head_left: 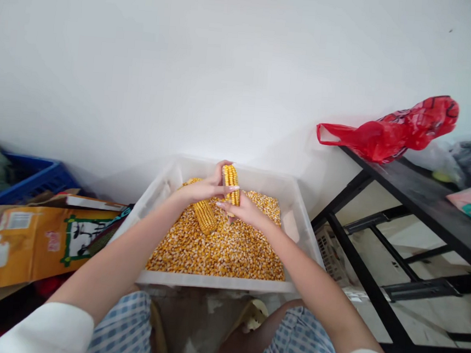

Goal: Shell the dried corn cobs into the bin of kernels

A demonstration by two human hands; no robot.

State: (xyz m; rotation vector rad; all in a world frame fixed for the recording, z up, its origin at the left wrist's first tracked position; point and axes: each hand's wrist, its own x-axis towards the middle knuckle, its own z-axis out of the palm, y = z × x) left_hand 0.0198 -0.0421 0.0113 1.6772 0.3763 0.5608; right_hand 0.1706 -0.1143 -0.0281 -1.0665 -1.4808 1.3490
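Note:
Between my two hands is a yellow corn cob (231,179), held nearly upright above a white plastic bin (213,282). My left hand (209,189) grips its upper part from the left, fingers wrapped round it. Lower down, my right hand (246,209) closes on the cob from the right. Loose corn kernels (229,253) fill much of the bin. Another corn cob (204,216) lies on the kernels just below my left hand, and a further one is partly hidden behind that hand.
On the right stands a black-framed table (423,193) with a red plastic bag (404,131) on its corner. An orange cardboard box (44,239) and a blue crate (41,176) are at the left. A white wall (228,66) rises behind the bin.

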